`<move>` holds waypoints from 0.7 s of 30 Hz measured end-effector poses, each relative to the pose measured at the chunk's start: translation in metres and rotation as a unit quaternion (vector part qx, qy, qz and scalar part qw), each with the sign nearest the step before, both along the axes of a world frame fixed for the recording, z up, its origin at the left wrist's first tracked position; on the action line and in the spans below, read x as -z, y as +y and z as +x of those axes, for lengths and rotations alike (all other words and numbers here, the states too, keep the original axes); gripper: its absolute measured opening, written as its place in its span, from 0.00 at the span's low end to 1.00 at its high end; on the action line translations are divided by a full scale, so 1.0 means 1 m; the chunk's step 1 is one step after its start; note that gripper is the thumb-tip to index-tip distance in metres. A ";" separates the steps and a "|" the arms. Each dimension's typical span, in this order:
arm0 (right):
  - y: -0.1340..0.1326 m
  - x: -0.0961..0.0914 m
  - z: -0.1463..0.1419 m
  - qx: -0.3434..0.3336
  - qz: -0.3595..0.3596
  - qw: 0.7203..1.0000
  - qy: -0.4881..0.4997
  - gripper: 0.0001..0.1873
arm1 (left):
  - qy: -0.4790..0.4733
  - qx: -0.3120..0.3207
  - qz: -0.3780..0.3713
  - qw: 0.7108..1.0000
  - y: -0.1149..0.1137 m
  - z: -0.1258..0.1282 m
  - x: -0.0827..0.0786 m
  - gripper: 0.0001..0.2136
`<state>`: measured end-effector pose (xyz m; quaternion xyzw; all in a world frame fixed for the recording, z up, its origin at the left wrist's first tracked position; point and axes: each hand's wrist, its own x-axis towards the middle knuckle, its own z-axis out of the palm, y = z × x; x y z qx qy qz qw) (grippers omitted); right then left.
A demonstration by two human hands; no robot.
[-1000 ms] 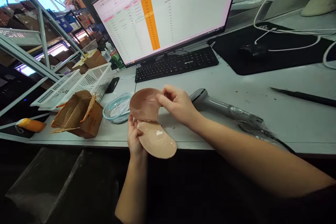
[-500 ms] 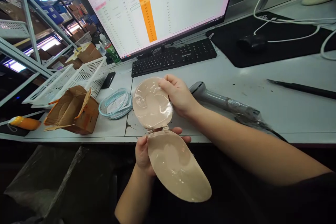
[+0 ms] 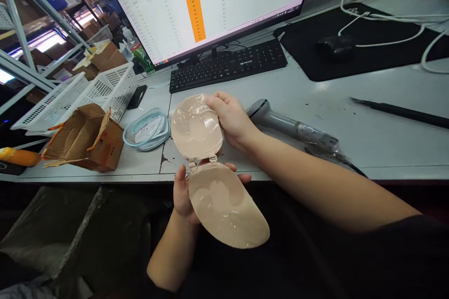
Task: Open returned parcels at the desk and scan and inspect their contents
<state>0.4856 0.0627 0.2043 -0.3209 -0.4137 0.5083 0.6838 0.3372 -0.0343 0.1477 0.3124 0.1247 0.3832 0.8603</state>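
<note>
A beige stick-on bra (image 3: 220,196) with two rounded cups joined by a clasp in the middle is held over the desk's front edge. Glossy film seems to cover the cups' inner faces, which are turned up to me. My left hand (image 3: 184,196) is closed around the lower cup near the clasp, thumb at the left rim, fingertips showing past the right side. My right hand (image 3: 233,119) pinches the upper cup's right rim, thumb on the inner face and the other fingers mostly hidden behind it. Just beyond my right hand lies a grey barcode scanner (image 3: 277,117), its handle wrapped in plastic.
Left of the bra lie a pale blue-edged clear pouch (image 3: 147,131), an opened cardboard box (image 3: 98,149), white baskets (image 3: 112,84) and a phone (image 3: 136,97). A keyboard (image 3: 228,67) sits below the monitor (image 3: 238,0). Rightward are a mouse (image 3: 336,46) and a black pen-like tool (image 3: 403,111).
The whole view has shifted a little, so desk and hands appear slightly higher and further left. Both hands keep the same hold on the bra.
</note>
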 end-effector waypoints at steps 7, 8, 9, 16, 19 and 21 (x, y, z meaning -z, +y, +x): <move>0.008 0.007 -0.003 -0.026 -0.053 0.998 0.020 0.12 | -0.013 0.001 -0.015 1.000 0.000 0.002 -0.007 0.29; 0.009 0.007 -0.003 -0.025 -0.053 0.998 0.019 0.11 | -0.013 0.000 -0.019 1.000 0.000 0.002 -0.007 0.28; 0.009 0.008 -0.003 -0.022 -0.052 0.998 0.017 0.11 | -0.014 0.000 -0.024 1.000 0.000 0.002 -0.007 0.27; 0.008 0.008 -0.003 -0.032 -0.047 0.998 0.016 0.13 | -0.008 -0.010 -0.013 1.000 -0.001 0.001 -0.002 0.28; 0.007 0.008 -0.004 -0.027 -0.052 0.998 0.025 0.12 | -0.003 -0.018 0.002 1.000 -0.001 0.001 0.000 0.28; 0.007 0.008 -0.004 -0.019 -0.053 0.998 0.028 0.12 | 0.001 -0.019 0.008 1.000 -0.001 0.001 0.001 0.28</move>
